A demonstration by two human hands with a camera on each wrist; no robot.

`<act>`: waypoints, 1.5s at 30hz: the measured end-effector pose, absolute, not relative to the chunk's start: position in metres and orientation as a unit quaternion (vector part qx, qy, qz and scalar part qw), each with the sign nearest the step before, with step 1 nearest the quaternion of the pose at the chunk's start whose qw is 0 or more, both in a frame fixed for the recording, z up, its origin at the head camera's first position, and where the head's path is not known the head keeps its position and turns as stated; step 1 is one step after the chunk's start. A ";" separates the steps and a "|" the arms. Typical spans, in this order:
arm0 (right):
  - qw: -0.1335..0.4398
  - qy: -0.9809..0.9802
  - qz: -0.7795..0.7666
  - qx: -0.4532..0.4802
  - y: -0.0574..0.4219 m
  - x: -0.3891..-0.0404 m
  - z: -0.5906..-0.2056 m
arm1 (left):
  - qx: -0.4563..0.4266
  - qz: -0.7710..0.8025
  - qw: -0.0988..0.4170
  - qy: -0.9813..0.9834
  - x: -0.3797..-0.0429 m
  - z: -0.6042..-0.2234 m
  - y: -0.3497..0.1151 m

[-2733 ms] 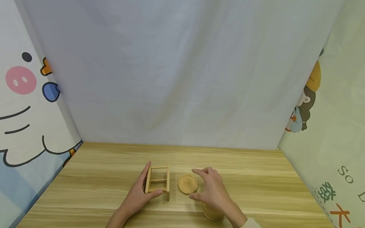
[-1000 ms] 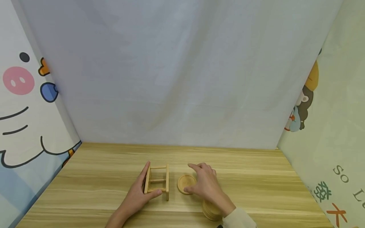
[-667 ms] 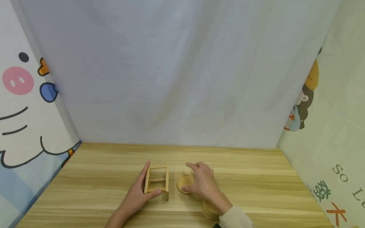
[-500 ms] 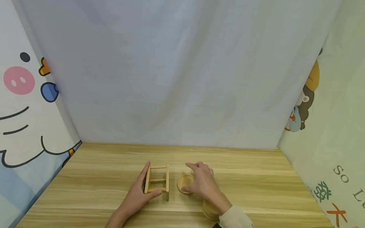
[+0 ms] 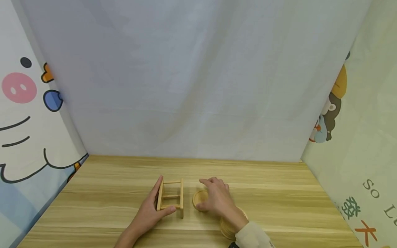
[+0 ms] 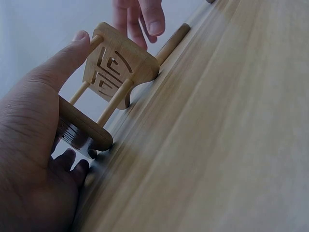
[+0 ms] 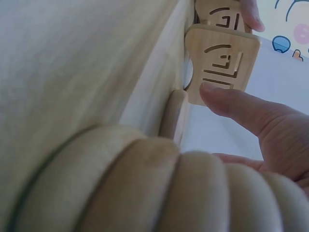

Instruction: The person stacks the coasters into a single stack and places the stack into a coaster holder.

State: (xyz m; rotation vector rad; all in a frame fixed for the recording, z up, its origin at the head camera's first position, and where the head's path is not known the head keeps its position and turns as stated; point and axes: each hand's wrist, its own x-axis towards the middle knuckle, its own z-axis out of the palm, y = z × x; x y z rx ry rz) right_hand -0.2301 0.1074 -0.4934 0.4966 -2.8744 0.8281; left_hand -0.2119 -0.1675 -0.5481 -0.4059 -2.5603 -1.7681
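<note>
My left hand [image 5: 148,210] grips a small wooden coaster holder [image 5: 182,198] by its left side, thumb over the rods and fingers behind the panel. Cut-out line patterns mark its side panels [image 6: 116,67] in the left wrist view. To its right, a round wooden coaster [image 5: 197,198] lies flat on the table. Thumb and fingers spread apart, my right hand [image 5: 219,199] hovers over that coaster and covers its right part in the head view. Beneath the right wrist stands a stack of several coasters [image 5: 227,229], large in front of the right wrist view.
The wood-grain table [image 5: 124,179] reaches back to a pale hanging cloth [image 5: 198,86]. Cartoon-printed sheets close off the left side [image 5: 34,117] and the right side [image 5: 356,155].
My right hand has moved left, from beside the lone coaster to partly over it, uncovering more of the stack. The left hand and the holder have stayed in place.
</note>
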 end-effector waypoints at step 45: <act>0.037 -0.953 0.240 0.180 0.107 -0.229 -0.503 | -0.135 -0.563 -0.002 -0.815 -0.214 -0.550 -0.168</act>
